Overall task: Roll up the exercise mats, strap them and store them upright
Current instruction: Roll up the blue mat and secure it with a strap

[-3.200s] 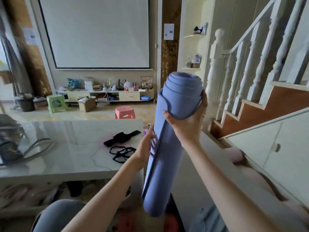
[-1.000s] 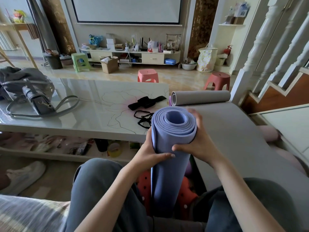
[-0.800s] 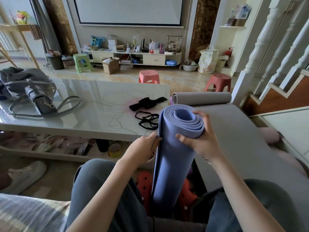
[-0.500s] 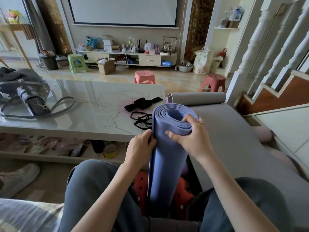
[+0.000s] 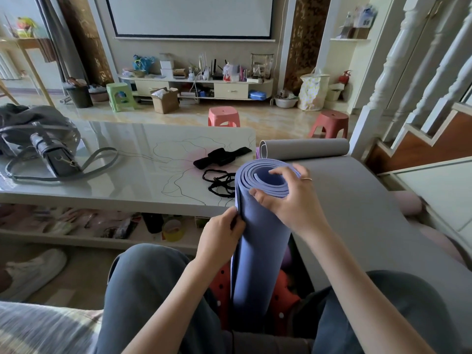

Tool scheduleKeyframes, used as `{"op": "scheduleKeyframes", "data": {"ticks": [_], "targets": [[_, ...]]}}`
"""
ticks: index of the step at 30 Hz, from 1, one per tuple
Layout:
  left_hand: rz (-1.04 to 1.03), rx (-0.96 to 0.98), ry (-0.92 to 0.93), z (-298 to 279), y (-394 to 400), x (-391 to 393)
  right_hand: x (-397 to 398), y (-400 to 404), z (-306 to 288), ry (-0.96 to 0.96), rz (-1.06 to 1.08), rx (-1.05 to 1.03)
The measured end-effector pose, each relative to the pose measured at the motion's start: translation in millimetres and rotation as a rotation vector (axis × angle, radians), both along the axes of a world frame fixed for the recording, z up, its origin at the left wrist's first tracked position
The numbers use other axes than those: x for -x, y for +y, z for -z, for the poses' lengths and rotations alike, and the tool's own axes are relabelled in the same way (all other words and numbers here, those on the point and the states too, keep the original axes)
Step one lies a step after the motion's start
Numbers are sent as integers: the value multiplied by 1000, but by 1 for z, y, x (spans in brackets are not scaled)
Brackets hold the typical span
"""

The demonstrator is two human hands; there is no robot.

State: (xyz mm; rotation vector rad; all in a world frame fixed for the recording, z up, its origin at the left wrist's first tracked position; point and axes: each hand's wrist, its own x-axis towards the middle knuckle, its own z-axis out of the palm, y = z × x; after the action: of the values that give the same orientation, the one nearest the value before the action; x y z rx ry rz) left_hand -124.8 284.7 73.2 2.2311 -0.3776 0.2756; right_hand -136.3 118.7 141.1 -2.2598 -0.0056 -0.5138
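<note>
While the blue mat (image 5: pixel 258 251) stands upright between my knees: right hand (image 5: pixel 286 200) clamps its top coils, left hand (image 5: pixel 219 236) pinches the outer edge. Best tighten evenly; straps (image 5: pixel 219 185) lie beyond my left hand.

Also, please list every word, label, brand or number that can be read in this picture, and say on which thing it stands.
None can be read.
Boxes and bottles on the TV cabinet: any print is too small and blurred.
Items on the corner shelf: printed packaging, not legible.
Purple mat, grey mat, black strap, handbag: no visible text or logo.
</note>
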Motion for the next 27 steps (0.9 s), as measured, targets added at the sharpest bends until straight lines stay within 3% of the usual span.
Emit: {"op": "scheduleKeyframes", "data": {"ticks": [3, 5, 10, 12, 15, 18, 19, 23, 27], "targets": [[70, 43, 183, -20, 6, -8, 0, -6, 0, -10, -3, -28], [110, 248, 333, -39, 4, -12, 1, -6, -3, 0, -24, -34], [-78, 767, 337, -82, -12, -35, 2, -3, -2, 5, -91, 43], [-134, 753, 369, -86, -20, -45, 2, -1, 1, -47, -97, 74], [-162, 536, 285, -77, -29, -52, 2, 1, -3, -17, -144, 61], [-60, 584, 360, -73, -31, -56, -5, -3, -24, 105, -172, -226], [-17, 599, 359, -74, -33, -56, -12, -6, -27, 126, -112, -210], [68, 710, 295, -82, -46, -41, -35, -1, -33, 347, 68, 350], [71, 833, 342, -76, -38, -46, -44, 11, -34, 465, 48, 413]]}}
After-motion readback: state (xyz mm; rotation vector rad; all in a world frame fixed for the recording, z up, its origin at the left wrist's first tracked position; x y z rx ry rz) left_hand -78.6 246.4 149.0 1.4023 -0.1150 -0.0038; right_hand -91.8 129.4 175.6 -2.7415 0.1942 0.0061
